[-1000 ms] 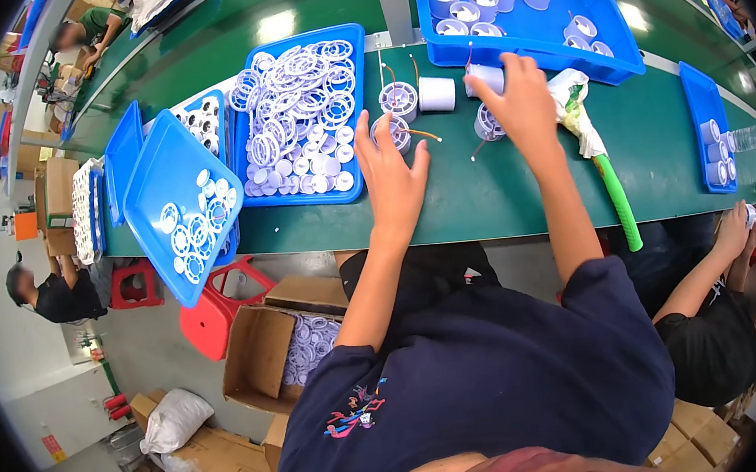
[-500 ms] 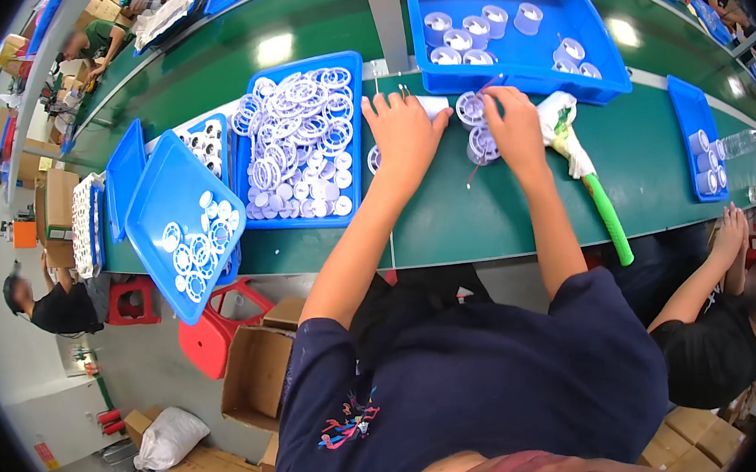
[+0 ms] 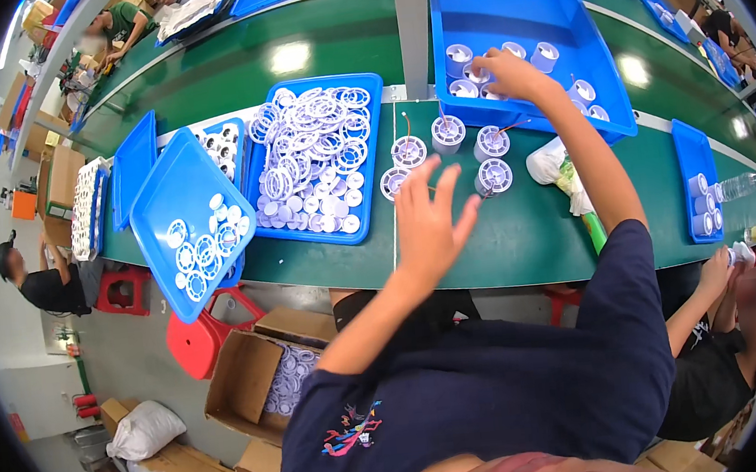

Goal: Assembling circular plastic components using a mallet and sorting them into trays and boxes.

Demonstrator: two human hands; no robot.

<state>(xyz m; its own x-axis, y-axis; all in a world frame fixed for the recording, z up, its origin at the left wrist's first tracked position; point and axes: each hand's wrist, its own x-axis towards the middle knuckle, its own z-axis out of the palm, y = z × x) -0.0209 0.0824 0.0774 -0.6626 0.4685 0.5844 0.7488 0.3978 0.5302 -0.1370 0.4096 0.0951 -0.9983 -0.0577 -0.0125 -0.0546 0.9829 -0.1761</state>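
Above the near part of the green table my left hand (image 3: pixel 429 222) is open, fingers spread, holding nothing. Just beyond its fingertips stand several white cylindrical cups with slotted round tops, among them one cup (image 3: pixel 448 133) with a thin reddish wire. My right hand (image 3: pixel 512 76) reaches over the front wall of the large blue bin (image 3: pixel 511 9). Its fingers are apart and bent down over the white cups (image 3: pixel 458 56) in there; whether they touch one is hard to see. Beside my right forearm lies a green-handled tool (image 3: pixel 595 233), its head wrapped in white material.
Left of the cups, a blue tray (image 3: pixel 375 155) holds many white rings and discs. A tilted blue tray (image 3: pixel 151 215) with fewer such parts overlaps the table edge. At right are a small blue tray (image 3: pixel 685 146), bottles (image 3: pixel 742 186) and a seated person (image 3: pixel 717 359).
My right hand has left the cups on the table and gone into the blue bin. The left hand has drawn back toward me and spread its fingers, uncovering cups on the table.
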